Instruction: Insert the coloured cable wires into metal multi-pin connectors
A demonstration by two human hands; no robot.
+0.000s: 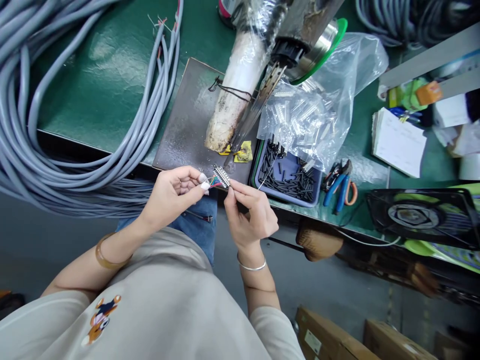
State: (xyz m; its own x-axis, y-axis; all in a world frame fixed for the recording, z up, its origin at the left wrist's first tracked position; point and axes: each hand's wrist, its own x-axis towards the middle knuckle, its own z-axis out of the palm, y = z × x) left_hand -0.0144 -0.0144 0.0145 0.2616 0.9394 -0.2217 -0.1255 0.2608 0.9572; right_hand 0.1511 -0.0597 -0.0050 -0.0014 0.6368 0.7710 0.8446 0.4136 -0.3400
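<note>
Between my hands, over the front edge of the bench, is a small metal multi-pin connector (221,177). Thin coloured wires (214,183) run up to its left side. My left hand (179,189) pinches these wires between thumb and fingertips. With thumb and forefinger, my right hand (250,206) grips the connector by its right end. Just beyond stand a tape-wrapped white tube (234,85) and a slotted metal rod (258,100), both slanting down toward a yellow sponge (243,152) on a dark board (187,115).
Looped grey cables (22,110) cover the left side. On the right sit a tray (317,195) of black sleeves, a clear bag (322,115) of connectors, blue-handled pliers (340,192), a paper stack (399,142) and a black fan (416,216). Cardboard boxes (333,337) stand on the floor.
</note>
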